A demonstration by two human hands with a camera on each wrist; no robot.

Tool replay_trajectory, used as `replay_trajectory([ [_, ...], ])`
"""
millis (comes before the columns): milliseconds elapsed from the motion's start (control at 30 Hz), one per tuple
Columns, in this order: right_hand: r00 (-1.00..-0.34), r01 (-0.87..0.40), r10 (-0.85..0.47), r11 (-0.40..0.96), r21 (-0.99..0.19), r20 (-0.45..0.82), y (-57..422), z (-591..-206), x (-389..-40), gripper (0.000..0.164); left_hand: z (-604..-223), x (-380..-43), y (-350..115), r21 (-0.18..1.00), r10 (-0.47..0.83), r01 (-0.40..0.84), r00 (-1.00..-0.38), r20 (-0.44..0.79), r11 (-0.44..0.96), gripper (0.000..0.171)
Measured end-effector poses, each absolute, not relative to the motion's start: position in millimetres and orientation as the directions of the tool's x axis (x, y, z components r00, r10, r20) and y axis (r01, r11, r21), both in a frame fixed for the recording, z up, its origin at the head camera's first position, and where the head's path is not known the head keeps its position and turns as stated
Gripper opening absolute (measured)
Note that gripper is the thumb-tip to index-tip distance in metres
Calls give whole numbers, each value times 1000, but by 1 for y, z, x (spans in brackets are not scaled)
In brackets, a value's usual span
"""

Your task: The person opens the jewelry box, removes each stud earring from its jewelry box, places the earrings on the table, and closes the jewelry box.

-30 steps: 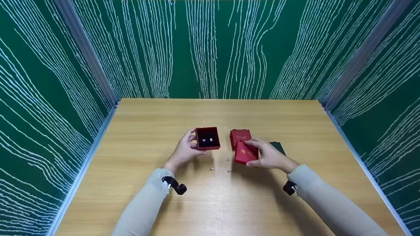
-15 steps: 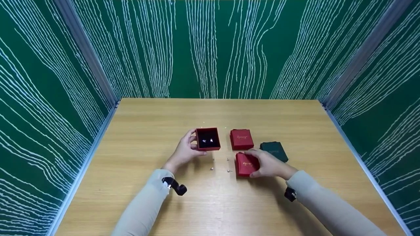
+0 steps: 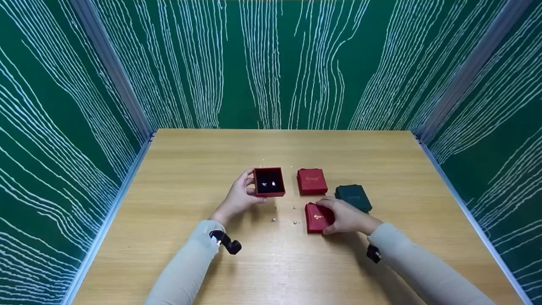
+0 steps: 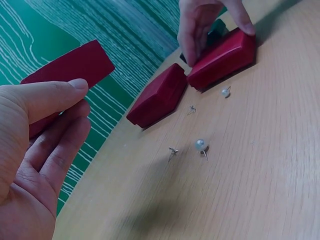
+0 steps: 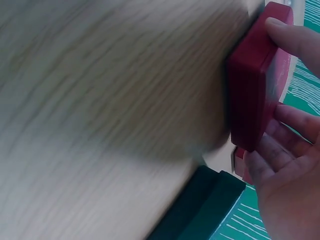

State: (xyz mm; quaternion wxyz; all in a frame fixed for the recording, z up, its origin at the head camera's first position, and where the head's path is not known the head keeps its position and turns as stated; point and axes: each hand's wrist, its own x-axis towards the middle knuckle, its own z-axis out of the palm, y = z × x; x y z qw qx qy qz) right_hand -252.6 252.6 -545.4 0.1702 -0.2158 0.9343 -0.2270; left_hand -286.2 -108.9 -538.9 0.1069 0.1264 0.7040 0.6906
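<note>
My left hand (image 3: 241, 197) grips an uncovered red jewellery box (image 3: 269, 195) by its left side, above the table. Its black lining faces the head camera, and two small star-shaped stud earrings (image 3: 264, 184) sit in it. With thumb and fingers at opposite edges, my right hand (image 3: 346, 217) holds a red box lid (image 3: 318, 219) with gold lettering, down at the table. The left wrist view shows two pearl stud earrings (image 4: 201, 145) lying on the wood between the hands. Two smaller metallic studs (image 4: 192, 110) lie near them.
Behind the lid stands another red box (image 3: 312, 181). A dark green box (image 3: 353, 198) lies to its right, close beside my right hand. Tiny bright specks (image 3: 291, 166) dot the wooden table (image 3: 203, 156) farther back. Green patterned panels (image 3: 250, 63) enclose the back and sides.
My right hand has brought the red lid towards me, from over the front of the other red box down to the table. My left hand and its box have hardly moved.
</note>
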Motion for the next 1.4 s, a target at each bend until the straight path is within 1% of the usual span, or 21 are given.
replay_trajectory([
  [233, -842, -328, -491, 796, -509, -224, 252, -546, -252, 94, -540, -286, -108, 999, 327, 40, -945, 29, 28, 111],
  [500, -841, -325, -491, 795, -512, -229, 253, -544, -251, 96, -539, -287, -103, 999, 335, 40, -941, 42, -12, 106],
  [600, -845, -336, -495, 785, -520, -201, 254, -540, -251, 95, -540, -286, -101, 999, 339, 43, -939, 52, -33, 105],
  [767, -854, -352, -502, 750, -560, -136, 252, -528, -252, 84, -541, -286, -97, 998, 346, 38, -937, 54, -54, 108],
  [867, -871, -321, -475, 740, -591, -122, 248, -518, -253, 78, -541, -286, -95, 997, 355, 43, -933, 61, -59, 108],
  [1067, -897, -282, -433, 714, -641, -87, 236, -498, -258, 73, -539, -286, -93, 998, 352, 34, -934, 53, -58, 109],
  [1267, -909, -294, -417, 687, -665, -29, 225, -486, -264, 68, -538, -286, -90, 998, 350, 8, -936, 31, -66, 113],
  [1400, -907, -313, -420, 656, -687, 13, 216, -479, -267, 60, -539, -286, -88, 997, 356, -3, -934, 26, -81, 114],
])
